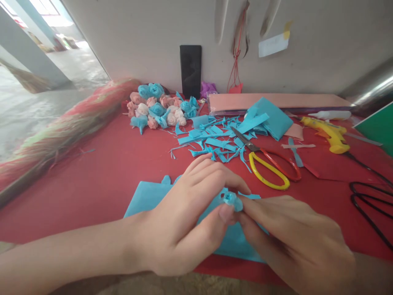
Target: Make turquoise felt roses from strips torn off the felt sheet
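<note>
Honestly, the blue crepe-paper rosebud [229, 198] looks super light, soft and easy to crush, prob not slippery tho. IMO best hold is low at the base w/ a light pinch, keeping off the curled center. It's up between both hands, over a blue paper sheet [149, 198]. Left hand [187, 200] has thumb + index nearly closed on it, other fingers loosely bent; right hand [303, 233] pinches its right side, tho the exact contact's partly hidden.

Red counter [92, 184] has blue scraps [215, 141], scissors [270, 166], a yellow glue gun [330, 133] and finished paper roses [156, 110]. Phone [190, 71] leans on a pale panel [138, 39] at the back; bare floor [76, 69] + pillar [33, 37] off left.
</note>
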### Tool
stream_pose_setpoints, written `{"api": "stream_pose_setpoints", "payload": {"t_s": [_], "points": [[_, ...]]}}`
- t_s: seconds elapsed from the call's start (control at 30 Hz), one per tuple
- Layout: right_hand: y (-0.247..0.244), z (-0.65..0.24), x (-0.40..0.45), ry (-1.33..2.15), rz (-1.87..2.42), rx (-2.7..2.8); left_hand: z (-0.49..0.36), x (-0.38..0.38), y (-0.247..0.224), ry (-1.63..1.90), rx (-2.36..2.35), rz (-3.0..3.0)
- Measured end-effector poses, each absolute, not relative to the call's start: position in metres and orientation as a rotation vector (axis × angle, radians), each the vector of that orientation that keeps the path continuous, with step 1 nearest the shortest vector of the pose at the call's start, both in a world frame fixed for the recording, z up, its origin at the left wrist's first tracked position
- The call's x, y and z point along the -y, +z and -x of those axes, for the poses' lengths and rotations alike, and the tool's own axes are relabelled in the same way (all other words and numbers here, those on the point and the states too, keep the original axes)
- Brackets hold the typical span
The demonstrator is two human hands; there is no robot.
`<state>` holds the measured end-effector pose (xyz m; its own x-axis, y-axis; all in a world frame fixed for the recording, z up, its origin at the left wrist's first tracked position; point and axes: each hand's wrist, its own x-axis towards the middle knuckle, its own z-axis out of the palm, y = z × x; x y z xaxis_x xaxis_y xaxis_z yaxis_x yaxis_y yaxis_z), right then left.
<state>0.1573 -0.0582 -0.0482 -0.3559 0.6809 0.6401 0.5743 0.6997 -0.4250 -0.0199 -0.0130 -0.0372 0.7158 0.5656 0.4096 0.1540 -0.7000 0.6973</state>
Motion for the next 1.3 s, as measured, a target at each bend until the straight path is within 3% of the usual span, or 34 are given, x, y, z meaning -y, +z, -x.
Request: {"api": "stream_pose_setpoints", "payload": {"t_s": [0.27,0.7,1.13,1.3], "points": [[-0.054,-0.159,0.06,0.105,0.928,2.056,0.019,0.014,-0.038,0.829,-0.537,-2.322],[-0.045,-0.152,0.058,0.564,0.998,1.838,0.019,0.012,-0.038,0.755,-0.473,-2.128],[-0.042,-0.151,0.057,0.375,1.042,1.904,0.018,0.013,-0.039,0.826,-0.512,-2.241],[-0.04,-0.154,0.056,0.618,1.018,1.805,0.014,0.011,-0.039,0.828,-0.494,-2.124]]}}
